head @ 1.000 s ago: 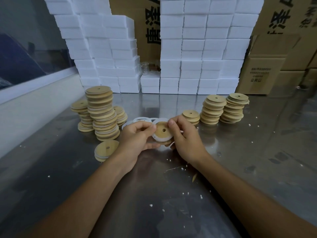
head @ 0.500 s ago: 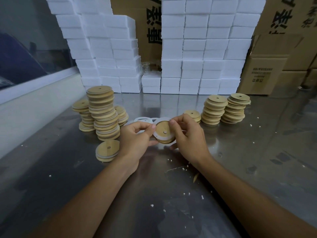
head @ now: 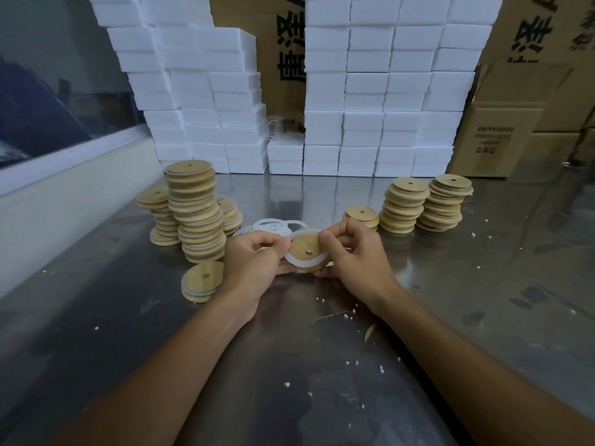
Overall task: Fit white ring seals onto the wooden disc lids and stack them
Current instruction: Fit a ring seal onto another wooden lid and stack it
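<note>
At the far left of the frame a pale ledge (head: 64, 201) runs along the steel tabletop (head: 322, 397), with dark glass above it. Just right of it, left of centre, stands a tall stack of wooden disc lids (head: 196, 217), white seal edges showing between its layers; a shorter stack (head: 157, 215) stands close beside it on the left and another (head: 230, 215) peeks out behind it on the right. In front of the tall stack, lower in the frame, a small pile of two sealed lids (head: 201, 281) lies tilted on the tabletop. Next comes the left hand (head: 254, 265), its fingers curled and pinching the left edge of a wooden lid (head: 306, 251) held up just above the tabletop at the centre of the frame. A white ring seal (head: 297, 262) sits around that lid, partly off its rim on the lower left. Behind the hands, loose white rings (head: 273, 226) lie flat on the tabletop. The right hand (head: 354, 252) grips the lid's right edge, thumb on the face and fingers curled behind. Farther right, a low pile of lids (head: 362, 215) and two taller stacks (head: 405, 204) (head: 446, 202) stand in a row. White foam blocks (head: 370, 91) are piled across the upper middle of the frame, cardboard boxes (head: 502, 133) at the upper right, and white crumbs (head: 351, 362) dot the tabletop.
</note>
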A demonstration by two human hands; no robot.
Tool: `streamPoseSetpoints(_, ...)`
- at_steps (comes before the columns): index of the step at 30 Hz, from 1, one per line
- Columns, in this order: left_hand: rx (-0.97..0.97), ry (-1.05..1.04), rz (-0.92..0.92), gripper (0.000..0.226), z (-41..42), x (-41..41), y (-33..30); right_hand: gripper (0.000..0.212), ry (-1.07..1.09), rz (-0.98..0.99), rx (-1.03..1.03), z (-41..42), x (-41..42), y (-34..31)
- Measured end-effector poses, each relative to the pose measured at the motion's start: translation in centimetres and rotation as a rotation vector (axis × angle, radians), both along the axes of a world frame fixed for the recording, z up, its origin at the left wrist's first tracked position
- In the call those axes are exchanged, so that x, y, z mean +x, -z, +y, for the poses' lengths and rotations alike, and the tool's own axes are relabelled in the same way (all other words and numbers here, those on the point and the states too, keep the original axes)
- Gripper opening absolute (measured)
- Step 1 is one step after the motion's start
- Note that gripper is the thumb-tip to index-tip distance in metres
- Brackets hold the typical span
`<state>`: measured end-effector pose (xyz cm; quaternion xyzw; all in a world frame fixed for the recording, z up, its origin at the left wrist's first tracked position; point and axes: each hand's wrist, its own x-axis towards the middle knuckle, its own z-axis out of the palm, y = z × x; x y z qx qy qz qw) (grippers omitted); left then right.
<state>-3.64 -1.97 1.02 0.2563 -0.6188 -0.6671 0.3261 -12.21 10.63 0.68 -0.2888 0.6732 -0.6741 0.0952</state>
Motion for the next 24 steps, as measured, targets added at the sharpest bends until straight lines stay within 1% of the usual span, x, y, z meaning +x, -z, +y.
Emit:
streamPoseSetpoints(3, 0.001, 0.025, -0.041, 0.016, -0.2, 0.0, 0.1, 0.012, -0.038, -0.051, 0.013, 0.1, -0.2, -0.1)
streamPoseSetpoints(8, -0.051, 0.046, -0.107, 0.012, -0.3, 0.1, 0.2, 0.012, -0.082, -0.101, 0.042, 0.9, -1.0, -0.3)
streamPoseSetpoints(10, -0.049, 0.043, -0.1, 0.011, -0.2, 0.2, 0.2, 0.011, -0.096, -0.148, 0.014, 1.2, -1.1, -0.3)
streamPoseSetpoints(13, -0.006, 0.039, -0.041, 0.015, -0.2, 0.3, 0.0, 0.01, -0.119, -0.24, -0.073, 1.2, -1.2, -0.3)
streamPoseSetpoints(15, 0.007, 0.056, -0.037, 0.013, -0.3, 0.4, -0.1, 0.01, -0.118, -0.247, -0.094, 1.3, -1.2, -0.3)
streamPoseSetpoints(17, 0.003, 0.081, -0.056, 0.011, -0.6, 0.5, -0.2, 0.009, -0.099, -0.2, -0.082, 1.2, -1.2, -0.2)
streamPoseSetpoints(21, -0.038, 0.104, -0.075, 0.014, -1.0, 0.6, 0.0, 0.005, -0.027, 0.022, -0.002, 0.8, -1.1, 0.0)
streamPoseSetpoints(23, -0.108, 0.084, -0.09, 0.017, -1.0, 0.6, 0.1, 0.005, 0.003, 0.121, 0.032, 0.8, -1.1, 0.0)
streamPoseSetpoints(24, -0.177, 0.066, -0.095, 0.019, -1.0, 0.6, 0.2, 0.006, 0.02, 0.181, 0.06, 0.9, -1.2, 0.1)
